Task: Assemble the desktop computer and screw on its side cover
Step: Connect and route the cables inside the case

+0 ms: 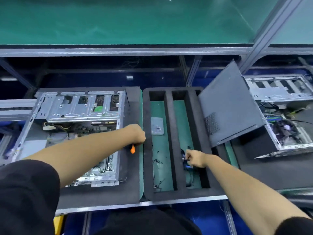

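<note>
Fetching parts from the foam tray [170, 133] beside the open computer case [76, 133] on the counter.

The right hand [196, 158] pinches a small dark-blue part [186, 164], possibly a cable, in tray slot 2; the left hand [138, 135] has its grip curled around an orange-handled screwdriver [132, 148]. Lift straight, avoiding snags. The side cover [232, 106] leans at right.

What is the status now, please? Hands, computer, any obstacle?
Left hand grips orange-handled tool. Right hand pinches small part in foam tray. Computer case open; side cover off, propped aside.
</note>
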`<state>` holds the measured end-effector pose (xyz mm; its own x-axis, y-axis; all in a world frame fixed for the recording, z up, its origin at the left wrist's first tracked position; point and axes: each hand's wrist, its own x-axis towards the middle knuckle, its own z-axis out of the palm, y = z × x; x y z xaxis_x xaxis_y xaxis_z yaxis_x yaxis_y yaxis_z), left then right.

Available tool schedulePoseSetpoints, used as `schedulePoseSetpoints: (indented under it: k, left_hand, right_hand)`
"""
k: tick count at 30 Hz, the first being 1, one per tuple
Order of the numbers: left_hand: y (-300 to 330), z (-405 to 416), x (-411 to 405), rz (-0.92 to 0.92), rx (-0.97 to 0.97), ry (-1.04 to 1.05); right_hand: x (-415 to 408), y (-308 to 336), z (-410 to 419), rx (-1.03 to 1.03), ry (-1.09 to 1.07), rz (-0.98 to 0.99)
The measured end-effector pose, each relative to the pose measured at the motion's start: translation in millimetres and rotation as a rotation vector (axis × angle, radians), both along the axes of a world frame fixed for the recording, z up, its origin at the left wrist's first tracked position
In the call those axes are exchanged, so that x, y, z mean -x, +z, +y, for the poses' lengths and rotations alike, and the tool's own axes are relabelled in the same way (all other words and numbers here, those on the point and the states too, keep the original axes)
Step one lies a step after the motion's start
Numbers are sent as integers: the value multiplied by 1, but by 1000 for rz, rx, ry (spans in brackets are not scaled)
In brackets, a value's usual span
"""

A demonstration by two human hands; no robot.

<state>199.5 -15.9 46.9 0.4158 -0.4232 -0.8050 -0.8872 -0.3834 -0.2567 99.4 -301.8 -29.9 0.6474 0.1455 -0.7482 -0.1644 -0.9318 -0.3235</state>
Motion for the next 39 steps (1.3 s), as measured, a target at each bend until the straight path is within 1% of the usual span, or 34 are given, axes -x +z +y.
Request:
schedulePoseSetpoints:
  k: [2, 3, 5, 9, 11, 12, 13, 16, 18, 20, 22, 25, 27, 28, 29, 32, 34, 36, 37, 39]
  left_hand:
    - [-8, 4, 3, 3, -8, 78]
    - [-11, 6, 5, 3, -8, 117]
    - [-12, 9, 9, 2, -6, 176]
    - [-17, 12, 15, -34, 15, 231]
    - [-19, 12, 16, -22, 1, 241]
    - [-18, 11, 17, -13, -5, 245]
    - [-16, 10, 17, -9, -6, 245]
    - [-12, 9, 17, -4, -2, 255]
    - [-10, 10, 18, -2, -5, 260]
    - [-7, 10, 18, 14, 12, 268]
    - [-4, 8, 19, 28, 49, 274]
    - [3, 8, 19, 36, 148, 278]
    - [8, 10, 18, 22, 283, 309]
    - [10, 8, 18, 46, 404, 391]
    - [14, 6, 17, 105, 578, 547]
    - [34, -1, 16, 394, 1203, 1126]
    - [54, -4, 11, 538, 1515, 1388]
    - [72, 2, 7, 666, 1779, 1562]
    - [80, 9, 6, 719, 1905, 1612]
    - [93, 31, 5, 761, 2117, 1627]
  right_hand:
    - [5, -12, 2, 35, 124, 113]
    - [4, -18, 3, 56, 186, 133]
    - [1, -28, 6, 116, 300, 102]
    - [-2, -36, 5, 319, 598, -31]
    - [-1, -38, 1, 313, 622, -53]
    - [-2, -36, 0, 278, 594, -57]
    - [-5, -32, -2, 214, 505, -62]
    - [-25, -14, -11, -45, 77, -103]
    - [-47, 4, -16, -263, -183, -133]
    - [-68, 22, -21, -490, -391, -151]
    - [-88, 42, -23, -617, -509, -164]
    - [-113, 75, -19, -733, -570, -165]
    - [-123, 101, -8, -802, -564, -169]
    - [-126, 112, -3, -839, -548, -185]
    - [-130, 123, 4, -873, -528, -206]
    - [-136, 156, 32, -990, -480, -239]
    - [-140, 177, 57, -1090, -463, -243]
    - [-142, 196, 88, -1192, -445, -244]
    - [-143, 203, 104, -1242, -440, -251]
    - [-145, 217, 137, -1330, -442, -262]
